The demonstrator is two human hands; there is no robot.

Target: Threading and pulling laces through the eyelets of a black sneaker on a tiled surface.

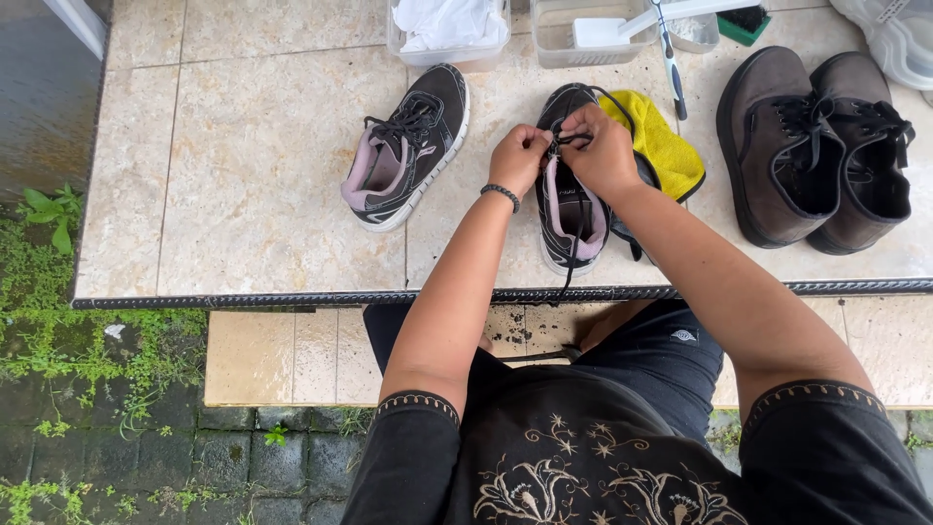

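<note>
Head view: at the tiled bench's (243,175) near edge, the left hand (518,158) and right hand (600,146) pinch the black laces (564,139) of a black sneaker (571,209) with pink lining and white sole. Its mate (408,146) lies just left; a yellow cloth (663,146) and brown shoes (812,146) sit right.
</note>
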